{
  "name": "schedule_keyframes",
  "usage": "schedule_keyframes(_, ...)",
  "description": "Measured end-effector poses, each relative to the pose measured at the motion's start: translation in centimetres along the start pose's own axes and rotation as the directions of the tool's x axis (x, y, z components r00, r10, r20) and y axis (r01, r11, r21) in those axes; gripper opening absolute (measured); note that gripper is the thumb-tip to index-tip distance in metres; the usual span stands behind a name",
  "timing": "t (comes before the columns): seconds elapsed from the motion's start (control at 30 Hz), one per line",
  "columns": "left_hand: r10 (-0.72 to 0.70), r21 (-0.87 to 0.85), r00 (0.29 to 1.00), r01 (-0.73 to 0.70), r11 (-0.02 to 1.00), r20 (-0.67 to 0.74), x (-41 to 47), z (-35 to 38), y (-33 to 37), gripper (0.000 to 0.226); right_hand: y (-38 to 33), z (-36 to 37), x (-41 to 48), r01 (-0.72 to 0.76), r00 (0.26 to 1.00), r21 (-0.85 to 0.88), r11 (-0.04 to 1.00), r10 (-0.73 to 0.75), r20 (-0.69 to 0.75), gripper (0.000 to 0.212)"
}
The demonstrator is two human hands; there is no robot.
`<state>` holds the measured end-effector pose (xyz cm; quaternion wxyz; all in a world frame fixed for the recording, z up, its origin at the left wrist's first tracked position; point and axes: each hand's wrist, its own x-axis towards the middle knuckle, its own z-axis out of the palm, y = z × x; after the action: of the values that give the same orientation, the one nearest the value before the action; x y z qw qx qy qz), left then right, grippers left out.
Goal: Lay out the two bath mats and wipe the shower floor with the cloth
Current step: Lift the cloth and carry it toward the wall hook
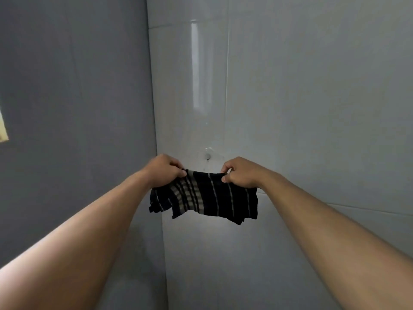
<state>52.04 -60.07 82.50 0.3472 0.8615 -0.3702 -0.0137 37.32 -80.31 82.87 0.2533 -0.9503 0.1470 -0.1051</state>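
One dark striped cloth (204, 195) hangs in the air, held up in front of a tiled wall (312, 97) just below a small wall hook (208, 156). Left hand (164, 171) pinches its upper left corner, right hand (240, 173) its upper right corner. Neither bath mats nor shower floor are in view; judged from this, wiping is not under way.
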Motion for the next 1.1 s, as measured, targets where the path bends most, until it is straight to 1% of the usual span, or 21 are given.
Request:
schedule_keyframes(0.1, 0.038, 0.039, 0.999, -0.037, 0.999, -0.013, 3.4, 1.5, -1.4, 0.008, 1.7, 0.7, 2.3, -0.022, 0.999, 0.035, 0.999, 0.024, -0.038, 0.011)
schedule_keyframes(0.2, 0.069, 0.046, 0.997, -0.068, 0.997, -0.036, 6.1, 2.7, -2.3, 0.011, 2.7, 1.2, 5.0, -0.018, 0.996, -0.008, 1.000, 0.017, -0.086, 0.007)
schedule_keyframes(0.27, 0.098, 0.088, 0.992, -0.091, 0.992, -0.079, 7.4, 3.3, -2.7, 0.013, 3.1, 1.6, 6.7, 0.013, 0.993, -0.047, 0.999, -0.018, -0.117, 0.015)
schedule_keyframes(0.33, 0.124, 0.103, 0.980, -0.109, 0.989, -0.154, 9.2, 3.5, -3.0, 0.011, 3.5, 1.7, 8.3, 0.057, 0.984, -0.048, 0.997, -0.064, -0.164, 0.022)
schedule_keyframes(0.4, 0.165, 0.107, 0.965, -0.145, 0.984, -0.205, 11.0, 3.7, -3.4, 0.027, 3.7, 1.8, 9.7, 0.122, 0.975, -0.048, 0.991, -0.129, -0.182, 0.027)
schedule_keyframes(0.47, 0.224, 0.209, 0.948, -0.177, 0.962, -0.225, 12.6, 4.2, -3.6, 0.035, 4.0, 2.0, 11.3, 0.175, 0.961, -0.145, 0.974, -0.201, -0.191, 0.029)
schedule_keyframes(0.53, 0.286, 0.345, 0.936, -0.203, 0.916, -0.207, 14.2, 4.8, -3.9, 0.039, 4.6, 2.2, 13.0, 0.163, 0.954, -0.252, 0.954, -0.217, -0.205, 0.031)
schedule_keyframes(0.63, 0.362, 0.450, 0.917, -0.254, 0.856, -0.170, 16.0, 5.6, -4.4, 0.044, 5.4, 2.8, 15.1, 0.119, 0.946, -0.390, 0.913, -0.224, -0.234, 0.038)
schedule_keyframes(0.7, 0.437, 0.537, 0.888, -0.301, 0.788, -0.144, 17.2, 6.2, -4.8, 0.047, 6.0, 3.3, 16.0, 0.077, 0.928, -0.423, 0.903, -0.219, -0.300, 0.042)
schedule_keyframes(0.77, 0.505, 0.606, 0.854, -0.337, 0.721, -0.127, 18.1, 6.9, -5.1, 0.042, 6.2, 4.1, 16.7, 0.033, 0.906, -0.433, 0.901, -0.210, -0.367, 0.044)
schedule_keyframes(0.83, 0.570, 0.662, 0.813, -0.362, 0.656, -0.119, 18.4, 7.5, -5.6, 0.034, 6.2, 4.8, 16.9, 0.012, 0.884, -0.481, 0.877, -0.234, -0.404, 0.045)
schedule_keyframes(0.93, 0.643, 0.721, 0.757, -0.383, 0.577, -0.112, 18.4, 8.2, -6.8, 0.028, 6.3, 5.5, 16.7, 0.017, 0.873, -0.591, 0.807, -0.300, -0.385, 0.042)
schedule_keyframes(1.0, 0.642, 0.738, 0.761, -0.383, 0.556, -0.089, 18.2, 9.1, -7.8, 0.033, 6.4, 6.1, 16.4, 0.028, 0.884, -0.638, 0.770, -0.317, -0.343, 0.041)
schedule_keyframes(1.1, 0.601, 0.708, 0.798, -0.396, 0.584, -0.050, 17.6, 10.1, -8.5, 0.046, 6.5, 6.9, 15.9, 0.031, 0.897, -0.642, 0.766, -0.305, -0.319, 0.038)
